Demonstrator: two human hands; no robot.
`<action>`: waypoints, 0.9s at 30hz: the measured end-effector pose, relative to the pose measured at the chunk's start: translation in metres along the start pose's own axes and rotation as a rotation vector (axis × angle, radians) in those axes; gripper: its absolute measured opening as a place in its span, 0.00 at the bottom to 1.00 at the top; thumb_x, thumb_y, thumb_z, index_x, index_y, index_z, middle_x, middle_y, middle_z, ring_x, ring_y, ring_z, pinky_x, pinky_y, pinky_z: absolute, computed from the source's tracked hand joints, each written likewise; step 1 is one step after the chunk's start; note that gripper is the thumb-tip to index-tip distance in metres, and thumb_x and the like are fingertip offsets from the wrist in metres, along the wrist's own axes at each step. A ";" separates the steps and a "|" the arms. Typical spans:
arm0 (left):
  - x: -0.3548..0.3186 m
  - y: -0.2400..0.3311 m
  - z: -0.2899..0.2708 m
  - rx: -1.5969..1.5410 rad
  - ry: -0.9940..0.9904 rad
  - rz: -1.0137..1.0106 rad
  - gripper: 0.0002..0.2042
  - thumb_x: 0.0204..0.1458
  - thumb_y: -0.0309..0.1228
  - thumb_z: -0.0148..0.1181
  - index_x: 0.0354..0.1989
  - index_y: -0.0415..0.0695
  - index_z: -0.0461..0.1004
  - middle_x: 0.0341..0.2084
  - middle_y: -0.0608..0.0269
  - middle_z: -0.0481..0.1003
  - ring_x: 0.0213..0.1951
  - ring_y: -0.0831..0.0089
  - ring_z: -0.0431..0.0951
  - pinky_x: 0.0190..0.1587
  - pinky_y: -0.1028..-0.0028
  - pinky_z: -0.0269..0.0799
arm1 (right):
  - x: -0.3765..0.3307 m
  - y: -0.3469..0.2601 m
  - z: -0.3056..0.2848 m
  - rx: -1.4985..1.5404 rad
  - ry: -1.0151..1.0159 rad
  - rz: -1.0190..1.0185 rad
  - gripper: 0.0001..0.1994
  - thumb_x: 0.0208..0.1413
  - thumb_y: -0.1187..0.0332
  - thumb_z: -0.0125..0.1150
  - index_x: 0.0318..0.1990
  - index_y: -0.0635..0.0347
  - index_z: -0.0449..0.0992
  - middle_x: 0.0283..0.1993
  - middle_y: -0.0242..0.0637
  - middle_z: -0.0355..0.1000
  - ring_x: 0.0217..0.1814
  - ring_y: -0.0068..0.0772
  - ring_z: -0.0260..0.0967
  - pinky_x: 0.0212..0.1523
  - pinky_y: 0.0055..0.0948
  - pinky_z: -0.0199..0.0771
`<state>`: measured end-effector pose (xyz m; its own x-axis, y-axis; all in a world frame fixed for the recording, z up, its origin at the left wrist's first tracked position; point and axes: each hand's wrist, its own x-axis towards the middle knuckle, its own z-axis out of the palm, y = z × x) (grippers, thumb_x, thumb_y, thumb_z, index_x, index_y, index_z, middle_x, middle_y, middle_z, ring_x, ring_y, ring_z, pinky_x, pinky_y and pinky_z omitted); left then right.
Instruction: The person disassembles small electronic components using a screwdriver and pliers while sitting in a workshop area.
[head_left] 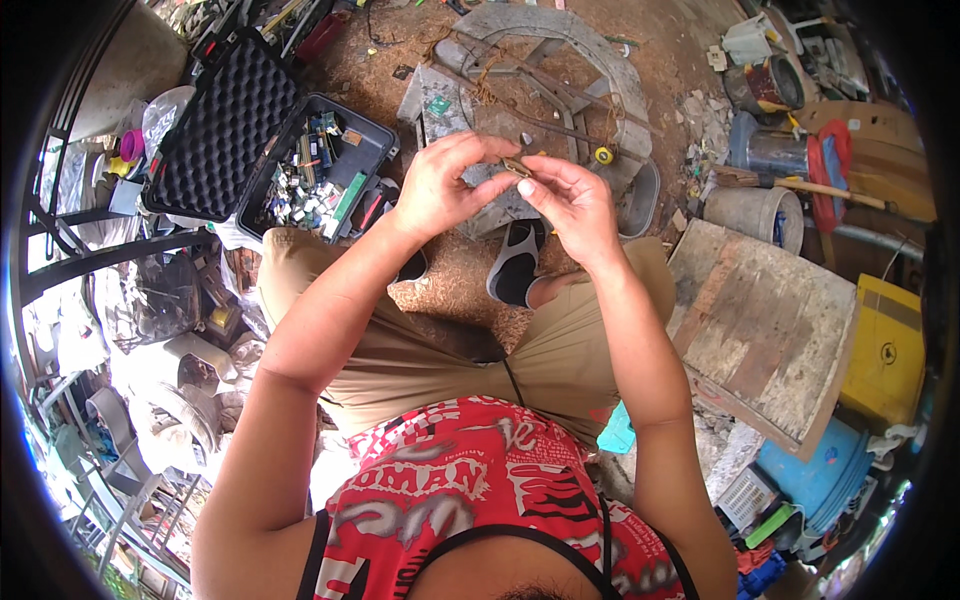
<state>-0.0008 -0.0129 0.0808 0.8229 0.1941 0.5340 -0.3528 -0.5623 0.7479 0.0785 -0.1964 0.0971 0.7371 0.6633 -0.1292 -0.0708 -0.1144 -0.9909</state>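
Out in front of my knees, my left hand (443, 182) and my right hand (577, 207) meet over a small, flat, brownish metal-looking piece (516, 167). Thumb and fingertips of each hand pinch it from either side. Its exact kind is too small to make out, and the fingertips cover part of it. To the left of my left hand lies an opened black hard case (357, 118) with a foam-lined lid (222, 128). Inside are many small white pieces (300, 200) and a green strip (348, 198).
Beyond my hands a grey ring-shaped slab (625, 90) rests on brown ground, with a yellow round object (603, 155) on it. At right are a worn wooden board (760, 320), a bucket (765, 215) and a yellow panel (885, 350). Metal racks and clutter fill the left.
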 end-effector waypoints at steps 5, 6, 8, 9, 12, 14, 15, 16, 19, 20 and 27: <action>-0.001 0.000 0.000 -0.011 -0.030 -0.043 0.14 0.41 0.25 0.72 0.38 0.43 0.78 0.36 0.60 0.81 0.39 0.62 0.81 0.41 0.69 0.76 | 0.001 -0.003 0.001 -0.052 0.018 -0.014 0.16 0.55 0.70 0.68 0.50 0.67 0.76 0.37 0.33 0.77 0.36 0.18 0.73 0.39 0.21 0.76; -0.002 -0.002 0.000 -0.012 -0.039 -0.052 0.13 0.41 0.25 0.71 0.37 0.43 0.78 0.36 0.60 0.81 0.39 0.62 0.81 0.41 0.69 0.76 | 0.001 -0.002 0.000 -0.075 0.021 -0.012 0.17 0.55 0.70 0.68 0.50 0.67 0.76 0.37 0.34 0.77 0.36 0.19 0.73 0.39 0.21 0.76; 0.000 -0.007 -0.001 0.026 -0.090 -0.047 0.11 0.43 0.25 0.71 0.35 0.43 0.78 0.35 0.59 0.81 0.39 0.62 0.81 0.42 0.68 0.76 | 0.004 -0.006 -0.001 -0.126 0.034 -0.052 0.19 0.54 0.70 0.69 0.52 0.67 0.75 0.38 0.36 0.78 0.36 0.19 0.73 0.39 0.21 0.76; 0.000 -0.010 -0.002 0.043 -0.115 -0.046 0.10 0.43 0.25 0.70 0.34 0.43 0.78 0.35 0.59 0.81 0.40 0.62 0.81 0.43 0.68 0.76 | 0.006 -0.007 -0.003 -0.154 0.040 -0.069 0.20 0.54 0.69 0.69 0.53 0.67 0.74 0.38 0.36 0.78 0.35 0.19 0.74 0.38 0.21 0.76; 0.000 -0.031 0.001 0.122 -0.054 -0.137 0.06 0.47 0.30 0.67 0.33 0.46 0.79 0.36 0.63 0.79 0.41 0.59 0.79 0.43 0.66 0.75 | 0.018 0.003 -0.034 -0.161 0.230 -0.172 0.21 0.55 0.68 0.68 0.55 0.62 0.74 0.42 0.37 0.79 0.39 0.20 0.75 0.40 0.22 0.76; -0.003 -0.043 -0.001 0.215 -0.112 -0.256 0.07 0.47 0.32 0.67 0.34 0.47 0.79 0.35 0.61 0.79 0.41 0.59 0.79 0.44 0.66 0.74 | 0.024 -0.002 -0.056 -0.465 0.389 -0.174 0.19 0.56 0.70 0.65 0.55 0.58 0.75 0.42 0.37 0.79 0.40 0.22 0.76 0.41 0.23 0.76; -0.004 -0.045 0.001 0.258 -0.160 -0.336 0.07 0.46 0.32 0.67 0.34 0.48 0.79 0.35 0.60 0.79 0.40 0.59 0.79 0.43 0.66 0.74 | 0.025 -0.006 -0.066 -0.563 0.415 -0.182 0.18 0.54 0.71 0.64 0.54 0.56 0.75 0.44 0.38 0.78 0.39 0.28 0.77 0.42 0.26 0.76; -0.006 -0.048 0.002 0.301 -0.208 -0.416 0.08 0.46 0.33 0.67 0.35 0.48 0.79 0.34 0.60 0.79 0.40 0.59 0.79 0.43 0.66 0.74 | 0.026 -0.006 -0.075 -0.678 0.384 -0.167 0.18 0.54 0.72 0.63 0.54 0.56 0.75 0.45 0.39 0.77 0.40 0.28 0.76 0.42 0.26 0.76; -0.013 -0.055 0.012 0.243 -0.234 -0.535 0.08 0.46 0.33 0.66 0.35 0.48 0.79 0.34 0.58 0.78 0.40 0.60 0.79 0.42 0.65 0.74 | 0.025 -0.003 -0.097 -0.966 0.305 -0.090 0.20 0.51 0.72 0.62 0.54 0.54 0.75 0.48 0.40 0.73 0.40 0.31 0.75 0.40 0.30 0.75; -0.015 -0.057 0.016 0.234 -0.235 -0.560 0.08 0.46 0.32 0.66 0.35 0.48 0.79 0.33 0.57 0.78 0.40 0.60 0.79 0.42 0.65 0.74 | 0.024 -0.003 -0.100 -1.003 0.331 -0.114 0.20 0.51 0.72 0.62 0.54 0.54 0.75 0.48 0.40 0.72 0.40 0.33 0.75 0.41 0.31 0.75; -0.023 -0.063 0.022 0.261 -0.256 -0.439 0.08 0.46 0.30 0.66 0.35 0.48 0.79 0.34 0.57 0.78 0.40 0.57 0.78 0.43 0.63 0.74 | 0.036 0.032 -0.126 -1.214 0.179 -0.012 0.21 0.50 0.70 0.65 0.54 0.53 0.74 0.45 0.42 0.69 0.44 0.43 0.71 0.48 0.37 0.72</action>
<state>0.0126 0.0010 0.0128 0.9607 0.2716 0.0580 0.1418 -0.6594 0.7383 0.1873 -0.2691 0.0656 0.8220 0.5692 -0.0181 0.5381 -0.7868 -0.3021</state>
